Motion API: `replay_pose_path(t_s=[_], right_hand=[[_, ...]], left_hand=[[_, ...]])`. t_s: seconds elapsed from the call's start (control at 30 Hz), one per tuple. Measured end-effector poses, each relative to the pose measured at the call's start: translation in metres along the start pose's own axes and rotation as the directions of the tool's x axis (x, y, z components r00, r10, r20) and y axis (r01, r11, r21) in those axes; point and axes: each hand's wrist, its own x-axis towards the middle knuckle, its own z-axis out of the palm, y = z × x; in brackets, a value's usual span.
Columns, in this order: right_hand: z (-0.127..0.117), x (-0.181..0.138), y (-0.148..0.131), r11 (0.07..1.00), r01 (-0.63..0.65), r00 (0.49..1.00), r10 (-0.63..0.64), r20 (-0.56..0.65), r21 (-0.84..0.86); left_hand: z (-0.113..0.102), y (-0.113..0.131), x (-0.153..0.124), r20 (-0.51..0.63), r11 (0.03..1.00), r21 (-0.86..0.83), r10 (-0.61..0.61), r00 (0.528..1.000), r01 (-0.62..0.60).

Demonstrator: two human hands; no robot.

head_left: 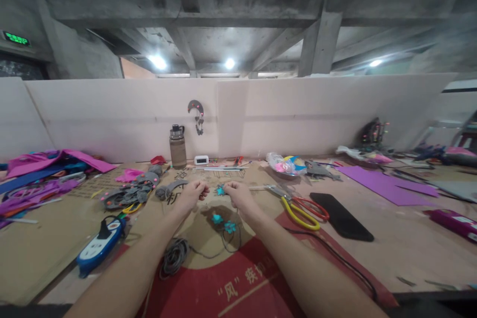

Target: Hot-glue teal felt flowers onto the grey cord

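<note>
In the head view my right hand pinches a small teal star-shaped piece at its fingertips. My left hand is closed in a pinch a short gap to the left, and whatever it grips is too small to make out. Below the hands hang or lie two more teal pieces, a rounded one and a star-shaped one; which of the two I cannot tell. A thin grey cord loops beside them and runs left to a coil of grey cord.
Red- and yellow-handled scissors and a black phone lie right of my hands. A blue power strip, grey felt pieces and a bottle stand or lie leftward. Purple sheet and plate sit farther back.
</note>
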Motion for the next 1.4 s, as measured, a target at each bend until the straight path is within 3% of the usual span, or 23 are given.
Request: replay_pose_path(t_s=[0.23, 0.53, 0.8, 1.17, 1.4], right_hand=[[-0.002, -0.005, -0.010, 0.999, 0.037, 0.999, -0.038, 0.022, 0.009], [0.001, -0.004, -0.007, 0.997, 0.070, 0.997, -0.069, 0.029, -0.033], [0.001, -0.002, -0.004, 0.992, 0.093, 0.996, -0.092, 0.017, -0.085], [0.004, -0.005, -0.003, 0.984, 0.127, 0.992, -0.123, 0.041, -0.126], [0.004, -0.004, -0.001, 0.980, 0.140, 0.990, -0.135, 0.047, -0.145]], left_hand=[[-0.004, 0.009, -0.003, 0.019, 0.995, -0.060, 0.079, 0.997, -0.078], [-0.007, 0.012, -0.005, 0.009, 0.977, -0.196, 0.082, 0.997, -0.079], [-0.007, 0.024, -0.011, 0.036, 0.905, -0.421, 0.086, 0.996, -0.063], [-0.004, 0.016, -0.008, 0.059, 0.937, -0.344, 0.085, 0.995, -0.059], [-0.002, 0.018, -0.012, -0.013, 0.951, -0.272, 0.148, 0.989, -0.146]])
